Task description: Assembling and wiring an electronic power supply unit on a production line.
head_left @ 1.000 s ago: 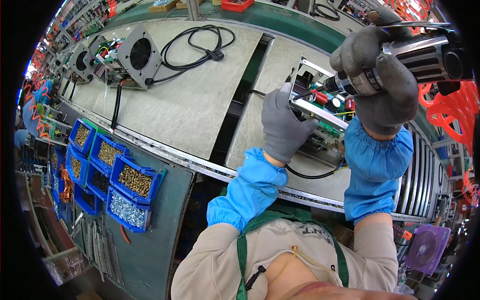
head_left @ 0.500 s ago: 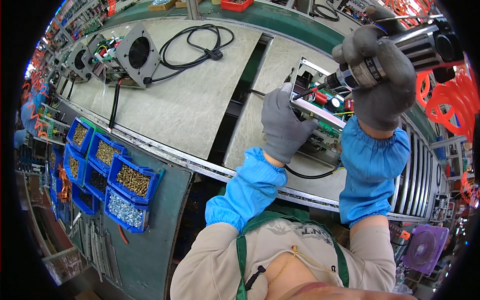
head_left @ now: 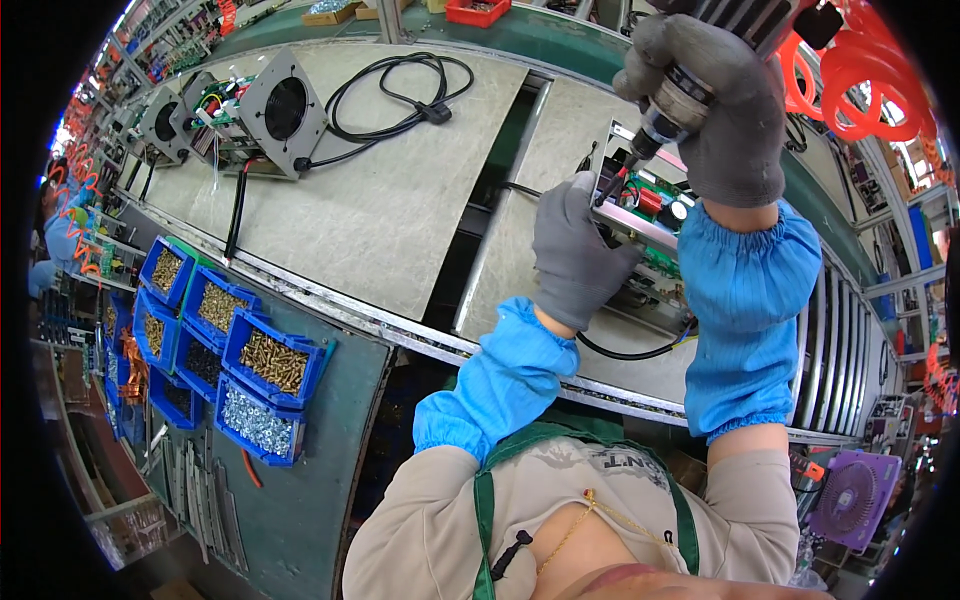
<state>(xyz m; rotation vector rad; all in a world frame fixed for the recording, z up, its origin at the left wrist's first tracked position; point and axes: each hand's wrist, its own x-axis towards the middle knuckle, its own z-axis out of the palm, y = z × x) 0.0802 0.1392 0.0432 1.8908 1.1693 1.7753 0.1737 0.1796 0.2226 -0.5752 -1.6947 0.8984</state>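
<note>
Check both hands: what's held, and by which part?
Right hand grips the power screwdriver around its barrel. Left hand braces the metal edge of the circuit board assembly.

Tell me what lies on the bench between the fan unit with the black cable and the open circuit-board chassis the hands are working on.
Head view: bare pale bench surface, then a dark gap between panels.

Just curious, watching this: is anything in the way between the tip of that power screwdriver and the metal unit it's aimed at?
Nothing visible: the power screwdriver in the right hand points straight at the metal unit, beside the left hand steadying it.
</note>
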